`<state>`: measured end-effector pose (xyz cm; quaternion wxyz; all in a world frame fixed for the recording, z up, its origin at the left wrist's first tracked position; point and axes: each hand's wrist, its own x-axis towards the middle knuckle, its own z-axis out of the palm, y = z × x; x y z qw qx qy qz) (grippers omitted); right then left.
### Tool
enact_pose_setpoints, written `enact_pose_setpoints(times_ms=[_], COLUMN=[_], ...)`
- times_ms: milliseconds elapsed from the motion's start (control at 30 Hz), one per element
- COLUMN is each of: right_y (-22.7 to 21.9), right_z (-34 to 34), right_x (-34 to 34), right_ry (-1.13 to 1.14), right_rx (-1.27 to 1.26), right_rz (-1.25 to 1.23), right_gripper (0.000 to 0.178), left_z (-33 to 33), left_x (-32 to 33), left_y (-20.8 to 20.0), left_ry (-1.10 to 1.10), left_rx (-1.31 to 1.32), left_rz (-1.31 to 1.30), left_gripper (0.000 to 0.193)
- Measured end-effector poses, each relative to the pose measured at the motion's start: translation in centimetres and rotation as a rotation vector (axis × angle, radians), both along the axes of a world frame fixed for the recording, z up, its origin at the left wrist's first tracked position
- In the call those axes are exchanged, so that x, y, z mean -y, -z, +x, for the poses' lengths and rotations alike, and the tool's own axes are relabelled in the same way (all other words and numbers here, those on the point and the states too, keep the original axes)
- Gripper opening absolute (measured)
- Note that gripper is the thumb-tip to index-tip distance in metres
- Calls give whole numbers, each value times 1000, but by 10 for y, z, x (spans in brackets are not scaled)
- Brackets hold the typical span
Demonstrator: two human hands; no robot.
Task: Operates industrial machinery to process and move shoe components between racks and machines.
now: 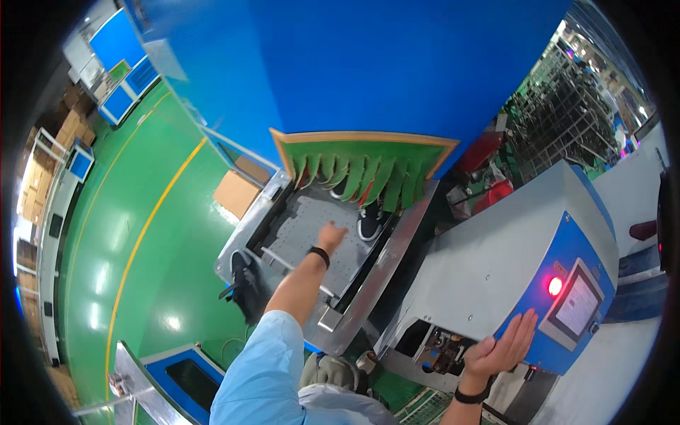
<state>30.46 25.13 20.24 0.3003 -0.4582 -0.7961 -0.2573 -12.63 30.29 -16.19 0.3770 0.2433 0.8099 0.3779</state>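
My left hand (331, 237) reaches out over a grey perforated metal conveyor bed (304, 219), with nothing in it and its fingers partly stretched. To its right, a black shoe with a white sole (370, 221) sits beneath a green strip curtain (361, 170). Another shoe (338, 190) shows partly behind the strips. A dark shoe (246, 283) stands at the bed's left edge, beside my left forearm. My right hand (499, 347) is open, fingers extended together, at the blue control panel (520, 312), just beside its touchscreen (575, 304) and a lit red button (554, 286).
A large blue machine housing (368, 64) rises beyond the curtain. A cardboard box (237, 193) is left of the bed, on the green floor with yellow lines. Metal racks (567, 120) stand at the far right. A blue-framed metal unit (188, 379) is at lower left.
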Motion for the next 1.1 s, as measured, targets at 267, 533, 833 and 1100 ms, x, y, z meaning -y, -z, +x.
enact_pose_setpoints(times_ms=[267, 533, 833, 1100], right_y=[15, 12, 18, 15], right_z=[34, 23, 27, 15], right_x=[8, 4, 5, -5], right_ry=[131, 110, 229, 114], right_rx=[81, 58, 83, 25], right_rz=[-65, -39, -5, 10], right_gripper=[64, 64, 67, 62], left_z=[-72, -65, -42, -4], left_x=[-103, -123, 17, 16], left_y=[63, 58, -12, -8], left_ry=[-564, -611, -249, -11], left_rx=[877, 759, 333, -665], left_rz=[487, 220, -75, 226], left_gripper=[8, 26, 38, 74])
